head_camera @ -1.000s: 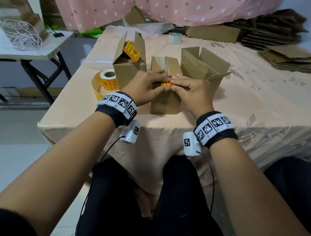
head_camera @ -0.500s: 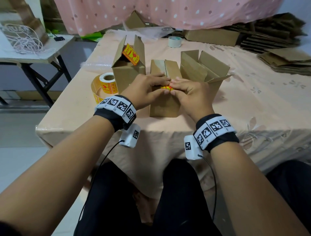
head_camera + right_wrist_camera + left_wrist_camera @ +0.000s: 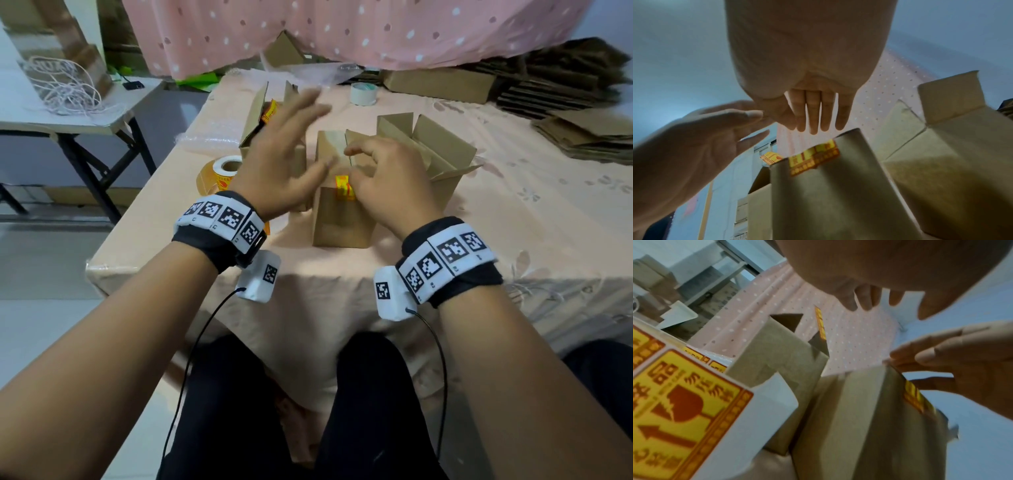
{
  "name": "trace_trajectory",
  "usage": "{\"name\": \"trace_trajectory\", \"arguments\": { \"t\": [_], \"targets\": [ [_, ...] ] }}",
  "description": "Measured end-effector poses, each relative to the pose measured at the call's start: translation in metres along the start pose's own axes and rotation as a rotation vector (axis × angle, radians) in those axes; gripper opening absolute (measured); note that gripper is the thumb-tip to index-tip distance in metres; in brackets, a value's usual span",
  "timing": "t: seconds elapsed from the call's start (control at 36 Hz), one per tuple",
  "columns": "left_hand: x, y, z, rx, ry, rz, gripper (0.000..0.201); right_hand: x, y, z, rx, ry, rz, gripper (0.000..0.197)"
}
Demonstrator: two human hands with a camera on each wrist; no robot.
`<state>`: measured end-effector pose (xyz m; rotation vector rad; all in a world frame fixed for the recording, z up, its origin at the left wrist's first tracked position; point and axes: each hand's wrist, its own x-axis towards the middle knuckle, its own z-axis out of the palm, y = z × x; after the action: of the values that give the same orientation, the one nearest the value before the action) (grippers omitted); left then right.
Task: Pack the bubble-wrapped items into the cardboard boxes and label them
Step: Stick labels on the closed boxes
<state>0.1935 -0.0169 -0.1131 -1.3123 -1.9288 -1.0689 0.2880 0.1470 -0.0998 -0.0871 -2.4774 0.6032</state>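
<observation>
**Labelled box stands at the near edge of the table, both hands loose above it**

The middle cardboard box (image 3: 342, 219) stands upright on the pink-beige tablecloth (image 3: 513, 212), close to the near edge. It is plain brown, tall and narrow, its top flaps folded shut. A yellow-and-red label (image 3: 345, 186) is stuck over the front top edge, folding from the lid down onto the front face; its print is too blurred to read.

The left hand (image 3: 284, 164) hovers above and to the left of the box, fingers spread and straight, holding nothing. The right hand (image 3: 387, 178) is over the box's right top corner, fingers relaxed and slightly bent, just beside the label; in the right wrist view its fingertips (image 3: 813, 128) hang just above the lid without gripping it.

A second box (image 3: 270, 137) stands behind-left with flaps up and a label on one flap. A third open box (image 3: 435, 154) stands right of the middle one, touching or nearly so. A roll of labels (image 3: 222, 174) lies to the left, a tape roll (image 3: 363, 93) farther back.
</observation>
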Motion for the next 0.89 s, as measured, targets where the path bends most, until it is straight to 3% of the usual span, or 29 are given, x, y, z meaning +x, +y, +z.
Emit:
{"name": "trace_trajectory", "arguments": {
  "t": [0.11,0.22,0.28,0.42,0.56,0.69,0.81,0.89],
  "targets": [
    [0.004,-0.021,-0.02,0.124,0.255,-0.185,0.049,0.015,-0.021,0.003,0.022,-0.015,-0.023,0.037],
    [-0.001,-0.049,-0.026,0.104,0.219,-0.495,0.058,0.032,-0.047,0.01,0.084,-0.04,-0.034,0.038],
    [-0.007,-0.057,-0.024,0.089,0.15,-0.584,0.056,0.04,-0.057,0.016,0.102,-0.063,-0.021,0.039],
    [-0.017,-0.065,-0.019,0.186,0.04,-0.511,0.034,0.058,-0.063,0.037,0.057,-0.171,0.051,0.034],
    [-0.019,-0.069,-0.023,0.215,-0.046,-0.409,0.034,0.066,-0.064,0.049,0.054,-0.281,0.111,0.027],
    [-0.019,-0.07,-0.025,0.255,-0.174,-0.363,0.047,0.068,-0.067,0.052,0.031,-0.311,0.104,0.025],
    [-0.02,-0.068,-0.027,0.256,-0.142,-0.327,0.041,0.071,-0.069,0.053,-0.08,-0.337,0.099,0.031],
    [-0.017,-0.069,-0.032,0.182,-0.05,-0.387,0.034,0.071,-0.071,0.052,-0.149,-0.379,0.075,0.032]
  ]
}}
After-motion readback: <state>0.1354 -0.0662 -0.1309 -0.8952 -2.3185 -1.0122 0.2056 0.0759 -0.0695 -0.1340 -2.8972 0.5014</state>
